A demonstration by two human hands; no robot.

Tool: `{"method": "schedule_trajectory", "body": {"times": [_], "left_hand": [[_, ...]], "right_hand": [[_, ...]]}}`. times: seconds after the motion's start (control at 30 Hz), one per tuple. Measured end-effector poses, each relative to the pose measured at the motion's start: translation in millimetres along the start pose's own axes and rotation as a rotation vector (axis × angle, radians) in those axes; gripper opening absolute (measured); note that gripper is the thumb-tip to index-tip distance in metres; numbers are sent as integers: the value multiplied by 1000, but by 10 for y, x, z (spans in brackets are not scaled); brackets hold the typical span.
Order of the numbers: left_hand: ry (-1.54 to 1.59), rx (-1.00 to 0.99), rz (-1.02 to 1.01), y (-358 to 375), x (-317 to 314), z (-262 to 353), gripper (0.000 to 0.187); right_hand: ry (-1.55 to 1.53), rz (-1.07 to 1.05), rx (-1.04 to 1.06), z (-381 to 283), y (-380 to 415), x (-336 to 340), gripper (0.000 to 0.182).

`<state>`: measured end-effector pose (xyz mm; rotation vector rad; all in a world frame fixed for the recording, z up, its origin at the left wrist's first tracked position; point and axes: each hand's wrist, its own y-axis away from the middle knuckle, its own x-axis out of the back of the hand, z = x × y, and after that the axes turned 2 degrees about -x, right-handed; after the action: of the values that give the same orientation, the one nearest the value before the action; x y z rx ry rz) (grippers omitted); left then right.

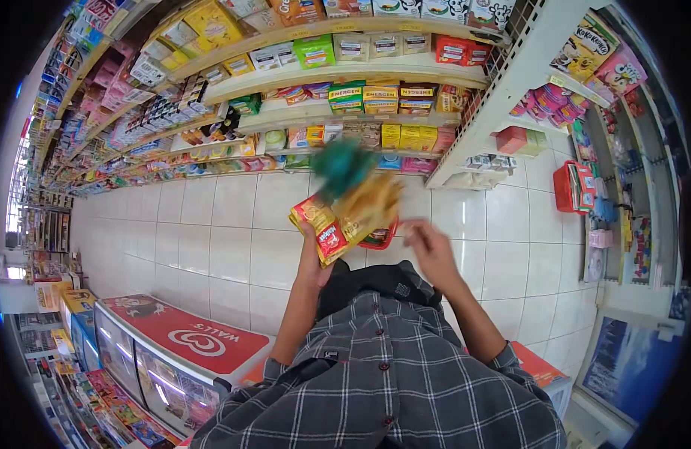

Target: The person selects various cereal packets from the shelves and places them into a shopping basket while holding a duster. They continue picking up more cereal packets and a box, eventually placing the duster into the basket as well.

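My left hand [314,258] is closed on yellow and red sachets [329,233], held above the floor in front of my body. Beyond them, a yellow-gold packet [371,202] and a green packet [343,168] are smeared by motion; whether they join the held sachets, I cannot tell. To the right, my right hand [429,245] is raised apart from the sachets, fingers bent and blurred, and whether anything small is between them is unclear. Partly hidden under the packets is a red basket [380,241] with items inside.
Shelves of boxed goods [364,99] run across the front and left. A white shelf end [502,82] stands right of centre. On the right floor sits a red basket [564,187]. A red-topped freezer [188,333] is at the lower left.
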<state>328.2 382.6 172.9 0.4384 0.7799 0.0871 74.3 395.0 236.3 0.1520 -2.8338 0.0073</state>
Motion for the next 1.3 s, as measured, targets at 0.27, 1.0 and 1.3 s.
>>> {"method": "schedule_trajectory", "body": {"times": [0.27,1.0,1.3], "left_hand": [[76,-20,-108,78,-44,445,85],[-231,292,-339,-239,127,1497,78],[-1691,-924,-789,-162,80,2384,103]], "right_hand": [[200,357,-200,322,-164,97,22],[-707,48,-514,-590,-618,-1167,42],[-757,-36,-844,-606,-704,-1288,38]]}}
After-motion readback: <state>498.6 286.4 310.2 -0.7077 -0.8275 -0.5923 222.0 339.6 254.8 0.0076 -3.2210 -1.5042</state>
